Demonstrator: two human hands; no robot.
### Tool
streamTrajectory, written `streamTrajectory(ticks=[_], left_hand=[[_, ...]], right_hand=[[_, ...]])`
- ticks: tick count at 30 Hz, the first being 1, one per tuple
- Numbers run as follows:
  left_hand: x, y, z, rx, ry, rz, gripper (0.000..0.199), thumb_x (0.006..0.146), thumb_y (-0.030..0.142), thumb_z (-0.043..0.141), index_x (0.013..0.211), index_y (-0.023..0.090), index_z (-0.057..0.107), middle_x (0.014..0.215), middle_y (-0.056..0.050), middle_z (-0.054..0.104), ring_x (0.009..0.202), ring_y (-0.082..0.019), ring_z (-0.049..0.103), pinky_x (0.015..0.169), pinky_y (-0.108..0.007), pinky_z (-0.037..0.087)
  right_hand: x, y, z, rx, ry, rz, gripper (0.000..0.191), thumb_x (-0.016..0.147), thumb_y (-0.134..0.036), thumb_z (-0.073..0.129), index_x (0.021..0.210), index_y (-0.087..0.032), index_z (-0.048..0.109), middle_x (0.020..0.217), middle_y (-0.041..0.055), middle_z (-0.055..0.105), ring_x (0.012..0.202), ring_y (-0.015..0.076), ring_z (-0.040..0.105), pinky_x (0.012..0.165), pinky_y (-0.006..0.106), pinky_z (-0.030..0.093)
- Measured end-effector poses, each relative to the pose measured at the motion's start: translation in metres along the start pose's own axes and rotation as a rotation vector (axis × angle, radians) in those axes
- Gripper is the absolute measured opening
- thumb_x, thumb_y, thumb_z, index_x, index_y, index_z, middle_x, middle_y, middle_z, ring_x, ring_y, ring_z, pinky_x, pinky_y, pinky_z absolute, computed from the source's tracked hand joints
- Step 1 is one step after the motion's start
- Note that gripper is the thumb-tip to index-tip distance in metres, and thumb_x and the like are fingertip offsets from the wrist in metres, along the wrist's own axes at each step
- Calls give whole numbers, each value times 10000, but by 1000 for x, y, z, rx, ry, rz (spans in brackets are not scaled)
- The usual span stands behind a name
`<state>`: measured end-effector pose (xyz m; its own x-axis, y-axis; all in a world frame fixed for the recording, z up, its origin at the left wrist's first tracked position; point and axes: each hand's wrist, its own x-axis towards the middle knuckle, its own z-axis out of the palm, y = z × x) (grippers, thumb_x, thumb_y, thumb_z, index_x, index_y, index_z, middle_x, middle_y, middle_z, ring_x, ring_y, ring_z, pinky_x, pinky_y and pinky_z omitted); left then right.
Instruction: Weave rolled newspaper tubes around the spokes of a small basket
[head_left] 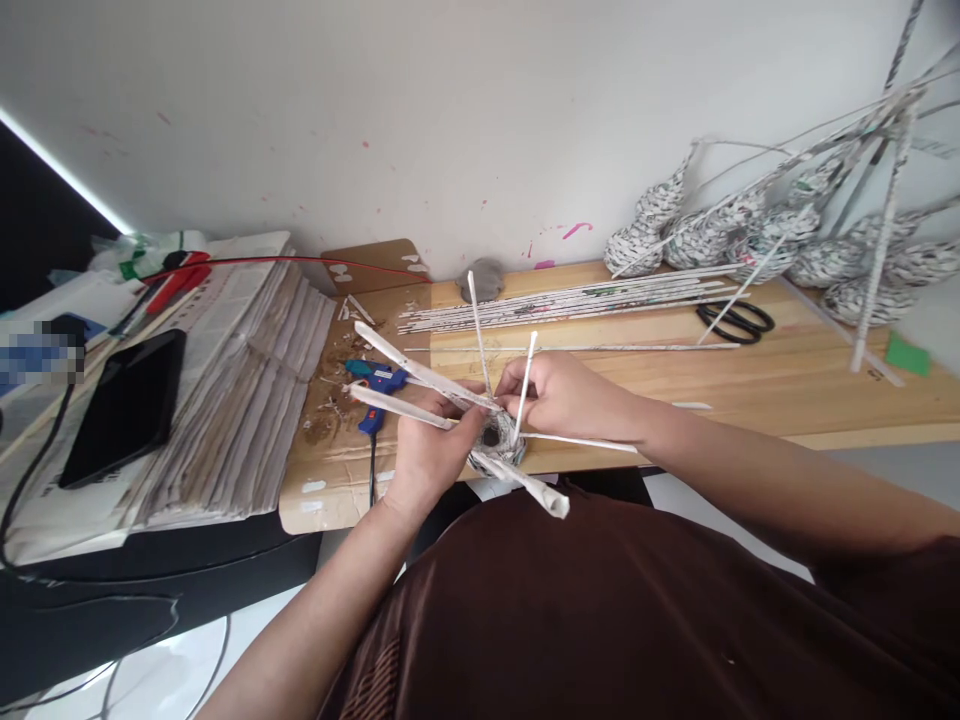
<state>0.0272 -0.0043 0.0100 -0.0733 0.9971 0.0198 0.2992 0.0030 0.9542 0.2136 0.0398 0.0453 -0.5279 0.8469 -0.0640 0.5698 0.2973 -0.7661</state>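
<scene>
A small round weave of rolled newspaper tubes point(495, 455) sits between my hands near the table's front edge, its centre open. Several paper tubes point(544, 492) stick out from it in all directions. My left hand point(442, 435) is closed round its left side, with two tubes passing over the fingers. On the far side, my right hand point(544, 390) pinches at a tube by the rim; the fingertips are partly hidden. Just left of my left hand lies a blue glue gun point(379, 390) on the cardboard.
Long paper tubes point(570, 300) lie along the table's back, with black-handled scissors point(735, 320) to their right. Several woven gourd shapes point(637, 245) stand against the wall. Stacked newspapers point(240, 400) hold a phone point(127, 405) at left. A round grey piece point(480, 280) is by the wall.
</scene>
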Motion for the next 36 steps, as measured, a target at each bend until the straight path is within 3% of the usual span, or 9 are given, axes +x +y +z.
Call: streamTrajectory(ticks=[4,6,8,11,14,16,22,30,36], left_hand=[[1,4,-32,-185,-293,-61,681,783,285,795,1411,170,556,1040,-91,794,931,-228,748,845,-327,584],[3,2,-50,-248,-409,-95,723,769,250,824,1434,219,544,1178,-92,766,1064,-231,724,940,-332,566],[7,-4,-62,-289,-440,-132,665,786,243,814,1407,234,580,1211,-95,755,1128,-240,702,958,-338,564],[15,-12,-61,-314,-425,-193,626,669,219,894,1262,213,695,1084,-79,790,979,-230,743,851,-313,589],[23,-9,-48,-252,-360,-190,447,665,333,892,1065,170,777,947,-76,800,715,-183,722,653,-284,575],[25,-1,-39,-200,-357,-158,405,652,365,894,987,161,794,880,-72,794,651,-168,695,595,-270,549],[25,11,-25,-60,-355,-41,342,664,332,860,957,172,784,857,-59,776,700,-175,683,605,-263,537],[21,2,-12,47,-90,17,218,729,374,768,706,180,672,641,-1,646,576,-135,558,522,-235,411],[18,7,-13,185,-135,96,185,824,366,657,781,185,652,658,-2,655,628,-163,591,607,-260,444]], right_hand=[[1,0,-2,27,-8,-11,81,814,-179,651,826,-173,731,739,10,736,647,133,634,585,233,417],[2,1,-2,34,-26,9,83,824,-201,653,841,-174,730,735,13,733,642,136,631,576,237,415],[4,3,-1,41,-41,28,84,827,-206,653,856,-172,725,735,15,732,636,137,631,574,239,420],[7,3,1,57,-45,3,79,813,-176,654,854,-169,721,746,15,735,648,137,635,595,236,434],[9,3,2,36,-46,-44,95,792,-147,656,839,-166,736,749,14,734,664,138,630,619,239,436],[10,1,1,35,-56,-72,110,794,-140,646,831,-162,747,758,15,733,688,144,637,640,244,440],[10,-6,-4,-13,-68,-99,148,794,-139,636,869,-155,763,783,24,738,698,149,637,640,255,426],[12,-12,-5,-103,-56,-28,49,788,-145,670,795,-145,718,692,12,670,623,126,559,576,248,356],[10,-14,-12,-35,-101,49,89,796,-90,632,789,-156,691,756,18,689,669,135,585,624,249,418]])
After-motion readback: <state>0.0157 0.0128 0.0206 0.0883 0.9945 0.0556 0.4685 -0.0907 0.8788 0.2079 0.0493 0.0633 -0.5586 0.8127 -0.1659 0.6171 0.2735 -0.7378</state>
